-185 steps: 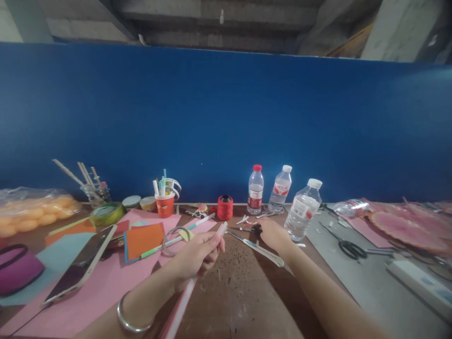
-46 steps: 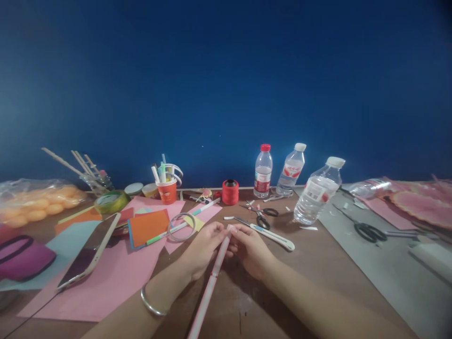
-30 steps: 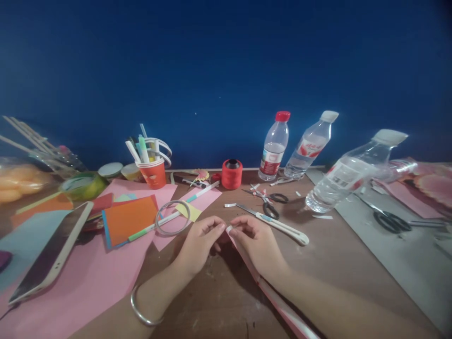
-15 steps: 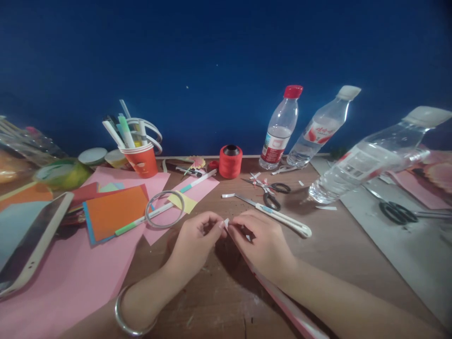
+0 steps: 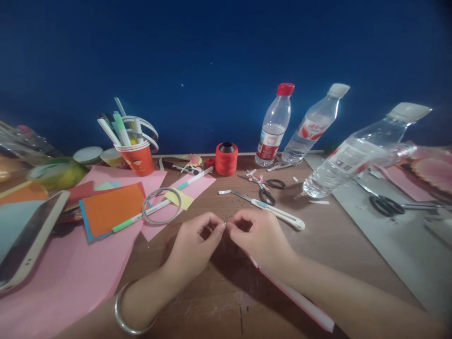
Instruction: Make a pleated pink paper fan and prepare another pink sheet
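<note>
My left hand (image 5: 197,240) and my right hand (image 5: 261,235) meet above the table, thumbs and forefingers pinched tip to tip. Between the fingertips a tiny white piece of paper (image 5: 225,222) just shows; most of it is hidden. A long pink-and-white strip (image 5: 298,294) comes out from beneath my right hand and runs toward the lower right, partly covered by the forearm. Whether the fingers grip this strip is not visible. Just beyond my right hand lies a white utility knife (image 5: 278,214). Black-handled scissors (image 5: 267,197) rest behind it among paper scraps.
On the left are pink paper (image 5: 88,263), orange paper (image 5: 115,207), a grey ring (image 5: 144,207) and a phone-like device (image 5: 31,240). A red cup (image 5: 137,160) of pens, a red thread spool (image 5: 226,162) and a red-capped bottle (image 5: 273,127) stand along the back. A large bottle (image 5: 353,153) is at right.
My fingertips have drawn closer together, and less of the white piece shows. The right hand has turned a little. The whole view has shifted slightly, moving the background things leftward.
</note>
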Demonstrator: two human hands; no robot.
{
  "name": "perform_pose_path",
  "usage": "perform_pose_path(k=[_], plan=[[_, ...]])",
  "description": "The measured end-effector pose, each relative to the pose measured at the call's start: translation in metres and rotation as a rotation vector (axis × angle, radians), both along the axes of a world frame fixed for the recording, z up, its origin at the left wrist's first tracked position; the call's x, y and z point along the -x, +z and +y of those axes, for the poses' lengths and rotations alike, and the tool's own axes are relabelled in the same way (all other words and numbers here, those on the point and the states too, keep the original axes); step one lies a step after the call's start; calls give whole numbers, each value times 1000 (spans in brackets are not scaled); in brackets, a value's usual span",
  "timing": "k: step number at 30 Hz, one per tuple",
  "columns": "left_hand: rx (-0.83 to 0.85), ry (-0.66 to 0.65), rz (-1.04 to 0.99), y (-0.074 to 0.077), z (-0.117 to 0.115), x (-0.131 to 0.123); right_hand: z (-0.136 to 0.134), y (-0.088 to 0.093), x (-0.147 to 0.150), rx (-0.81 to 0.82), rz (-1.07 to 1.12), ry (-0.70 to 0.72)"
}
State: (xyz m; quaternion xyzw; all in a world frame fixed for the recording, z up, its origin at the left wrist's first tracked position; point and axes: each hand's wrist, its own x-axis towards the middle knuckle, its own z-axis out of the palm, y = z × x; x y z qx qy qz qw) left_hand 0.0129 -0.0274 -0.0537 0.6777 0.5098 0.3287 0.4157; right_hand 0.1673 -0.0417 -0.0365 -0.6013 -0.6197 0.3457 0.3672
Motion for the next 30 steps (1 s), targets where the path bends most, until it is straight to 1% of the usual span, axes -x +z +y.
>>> perform_pose_path(k=[6, 11, 16, 20, 26, 30], plan=[[-18, -35, 4, -1, 0, 0, 1, 0, -1, 36, 53, 13], [-13, -33, 11, -1, 0, 1, 1, -2, -1, 83, 108, 12], [2, -40, -8, -1, 2, 1, 4, 0, -1, 113, 160, 17], [0, -41, -19, -1, 3, 1, 4, 2, -1, 113, 168, 7], [-16, -55, -31, 0, 1, 1, 4, -2, -1, 93, 143, -9], [-15, -42, -46, 1, 0, 0, 2, -3, -1, 78, 162, -22]])
